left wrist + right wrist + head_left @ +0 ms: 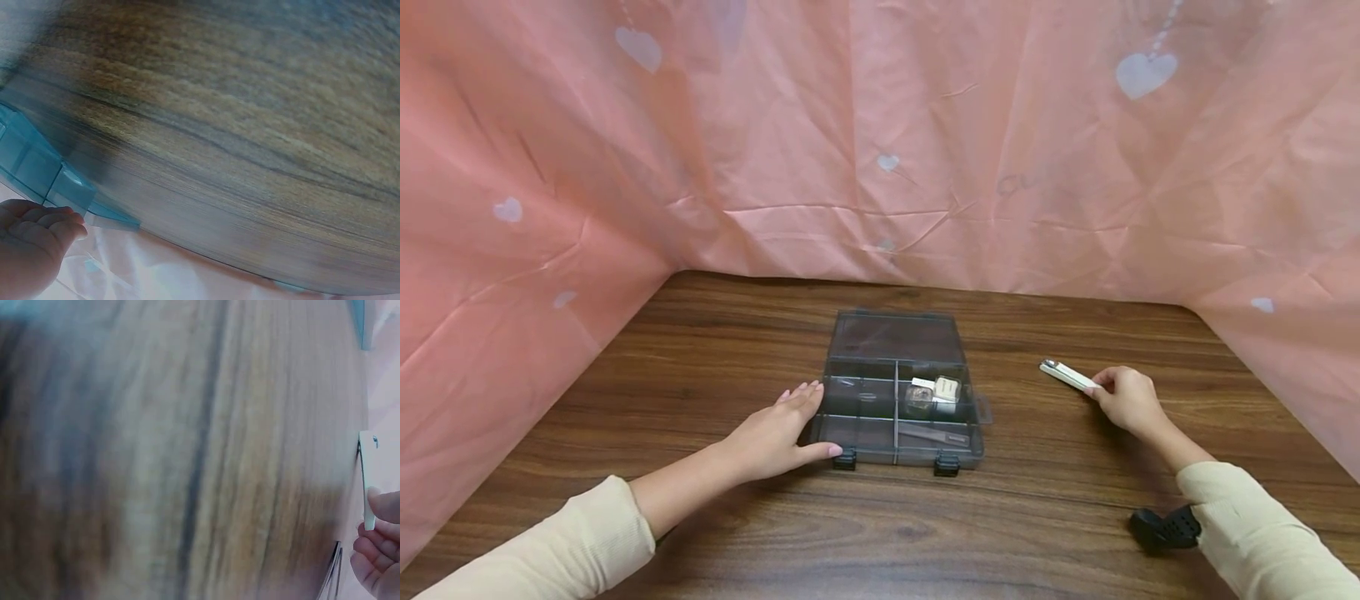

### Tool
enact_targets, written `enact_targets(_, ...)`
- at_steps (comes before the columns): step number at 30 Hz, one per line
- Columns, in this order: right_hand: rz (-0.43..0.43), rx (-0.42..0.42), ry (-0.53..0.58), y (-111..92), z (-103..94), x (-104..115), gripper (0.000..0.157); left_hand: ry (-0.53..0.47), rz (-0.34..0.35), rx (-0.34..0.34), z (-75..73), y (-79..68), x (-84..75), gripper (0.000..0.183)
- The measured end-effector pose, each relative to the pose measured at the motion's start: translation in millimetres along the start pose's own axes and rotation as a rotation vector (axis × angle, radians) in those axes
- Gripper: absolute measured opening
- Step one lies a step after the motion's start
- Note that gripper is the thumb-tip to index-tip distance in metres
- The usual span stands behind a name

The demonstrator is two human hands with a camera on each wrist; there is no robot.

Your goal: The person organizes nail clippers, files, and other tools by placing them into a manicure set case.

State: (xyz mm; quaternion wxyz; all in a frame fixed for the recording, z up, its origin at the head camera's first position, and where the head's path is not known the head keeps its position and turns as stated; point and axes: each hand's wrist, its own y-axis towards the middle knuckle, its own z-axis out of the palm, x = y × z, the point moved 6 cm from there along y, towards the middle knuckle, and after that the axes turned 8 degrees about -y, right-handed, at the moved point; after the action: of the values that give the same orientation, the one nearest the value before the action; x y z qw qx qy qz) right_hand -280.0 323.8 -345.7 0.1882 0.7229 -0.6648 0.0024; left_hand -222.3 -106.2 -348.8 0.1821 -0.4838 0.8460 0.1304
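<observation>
A dark see-through organizer box (857,433) lies on the table with its lid (897,336) folded back. My left hand (778,429) rests at the box's left side, thumb on the front edge by a latch, fingers stretched along the wall. In the left wrist view, the hand (37,240) is beside the bluish-looking box (31,162). My right hand (1126,400) pinches one end of a white nail clipper (1066,375) to the right of the box. The right wrist view shows the clipper (367,475) between thumb and fingers, its metal end pointing away.
Two small square bottles, one dark (919,398) and one cream (947,388), sit in the box's right compartment. A slim flat grey tool (936,434) lies in the front right one. A pink curtain (925,167) hangs around the back and sides of the wooden table (887,533).
</observation>
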Motion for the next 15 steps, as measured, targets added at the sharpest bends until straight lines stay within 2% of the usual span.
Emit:
enact_targets(7, -0.026, -0.028, -0.007, 0, -2.3, 7, 0.013, 0.011, 0.005, -0.012, -1.0, 1.0, -0.4, 0.087)
enact_targets(15, -0.038, -0.037, -0.005, 0, -2.7, 12, 0.012, 0.007, -0.007, 0.007, -1.7, 1.3, -1.4, 0.086)
